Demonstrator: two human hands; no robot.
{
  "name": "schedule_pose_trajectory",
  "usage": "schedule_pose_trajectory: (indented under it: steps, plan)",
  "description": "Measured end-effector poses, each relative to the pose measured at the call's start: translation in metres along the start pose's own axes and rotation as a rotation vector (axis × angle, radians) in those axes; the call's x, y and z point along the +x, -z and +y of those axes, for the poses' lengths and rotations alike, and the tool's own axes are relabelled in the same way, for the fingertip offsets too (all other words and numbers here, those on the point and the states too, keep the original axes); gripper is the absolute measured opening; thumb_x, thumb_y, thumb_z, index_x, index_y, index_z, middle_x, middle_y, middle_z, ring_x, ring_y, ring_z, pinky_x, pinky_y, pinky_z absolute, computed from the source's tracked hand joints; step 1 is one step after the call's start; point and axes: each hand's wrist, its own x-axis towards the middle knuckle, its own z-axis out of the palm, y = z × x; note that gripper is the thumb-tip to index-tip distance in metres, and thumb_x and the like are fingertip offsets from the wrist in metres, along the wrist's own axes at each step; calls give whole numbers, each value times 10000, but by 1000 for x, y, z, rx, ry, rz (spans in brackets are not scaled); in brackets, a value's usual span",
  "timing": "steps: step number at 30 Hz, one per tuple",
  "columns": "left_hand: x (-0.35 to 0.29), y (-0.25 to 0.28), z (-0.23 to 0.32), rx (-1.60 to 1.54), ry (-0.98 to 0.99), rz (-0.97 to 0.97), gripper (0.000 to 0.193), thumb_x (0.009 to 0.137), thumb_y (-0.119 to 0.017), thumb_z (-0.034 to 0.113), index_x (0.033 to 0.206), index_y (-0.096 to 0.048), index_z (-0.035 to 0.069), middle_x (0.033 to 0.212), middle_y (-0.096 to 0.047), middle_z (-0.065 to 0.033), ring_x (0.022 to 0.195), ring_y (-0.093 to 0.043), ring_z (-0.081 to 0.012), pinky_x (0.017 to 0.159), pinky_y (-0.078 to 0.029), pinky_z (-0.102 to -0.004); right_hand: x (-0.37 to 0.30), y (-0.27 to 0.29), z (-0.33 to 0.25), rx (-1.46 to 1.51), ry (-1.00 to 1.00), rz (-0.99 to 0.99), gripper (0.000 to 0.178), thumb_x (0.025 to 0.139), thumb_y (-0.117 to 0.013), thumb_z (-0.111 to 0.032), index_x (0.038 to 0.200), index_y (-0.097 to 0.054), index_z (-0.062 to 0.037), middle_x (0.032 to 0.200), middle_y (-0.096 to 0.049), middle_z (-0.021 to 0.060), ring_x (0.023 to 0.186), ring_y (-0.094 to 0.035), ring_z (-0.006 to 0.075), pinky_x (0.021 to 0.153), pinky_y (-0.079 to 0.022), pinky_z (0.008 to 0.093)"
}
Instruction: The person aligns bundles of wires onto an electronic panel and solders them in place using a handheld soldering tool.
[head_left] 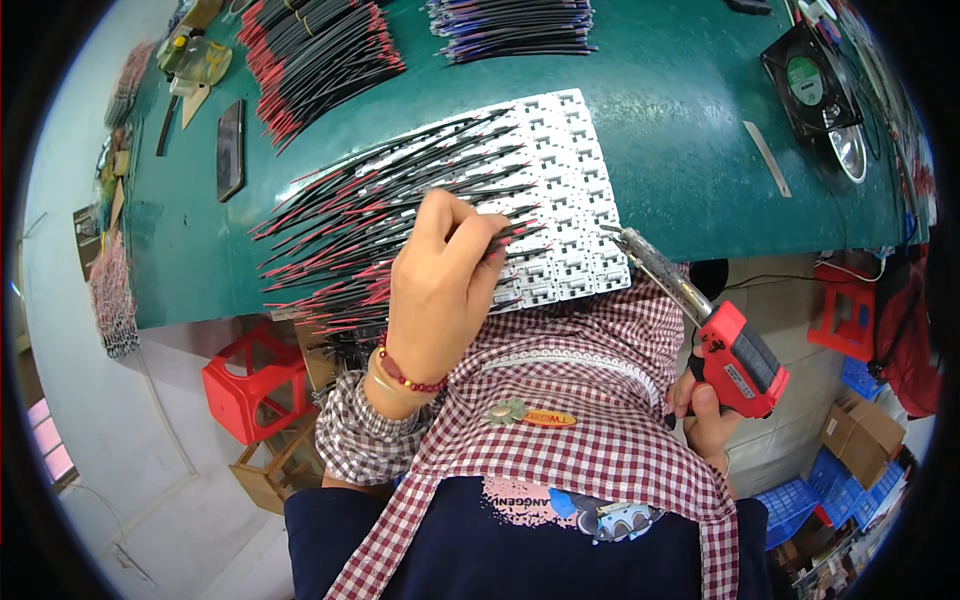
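White board (575,150): In the head view, it lies at the near edge of the green table (680,130), right in front of the person. It has rows of small white parts.
Black wires (330,205): Lots of them lie across the board, with red ends poking out to the left.
Left hand (435,275): It is over the board, thumb and finger pinched on some wires. I cannot tell how many.
Right hand (705,415): It is wrapped around the handle of a red tool (740,365), well apart from the left hand.
Metal tube (670,275): It points up and left from the tool. Its thin tip is at the board's right edge; I cannot tell if they touch.
Table's left side: A phone (230,150) lies flat.
Table's right side: A black fan (805,80) is near a thin metal strip (768,160).
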Motion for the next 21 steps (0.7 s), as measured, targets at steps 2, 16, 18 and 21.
schedule_pose_trajectory:
  steps: [2,16,18,21]
  plan:
    - [-5,1,13,-76,74,-138,213,729,-676,-20,920,-614,50,816,-533,-90,620,-581,-266,543,-467,-353,-4,4,3,-4,-13,-8,487,918,-599,-282,1224,-427,55,618,-484,56,494,-445,112,486,-405,263]
    - [-26,-33,8,-61,292,-226,172,710,-718,59,786,-565,39,734,-645,-113,625,-627,-303,542,-470,-380,-14,21,18,-86,-172,-144,147,875,-640,-83,985,-602,9,825,-617,43,738,-574,126,683,-473,278]
    - [-28,-34,6,-72,292,-222,177,715,-722,66,788,-563,36,739,-648,-115,626,-628,-304,543,-471,-382,-13,21,19,-103,-170,-162,139,879,-634,-82,982,-605,7,824,-615,42,740,-573,126,685,-473,277]
    - [-27,-29,9,-70,306,-217,182,731,-729,88,779,-562,34,722,-649,-117,620,-629,-308,540,-473,-385,-13,23,21,-80,-183,-181,126,885,-627,-83,972,-607,6,821,-612,40,739,-569,126,685,-472,277]
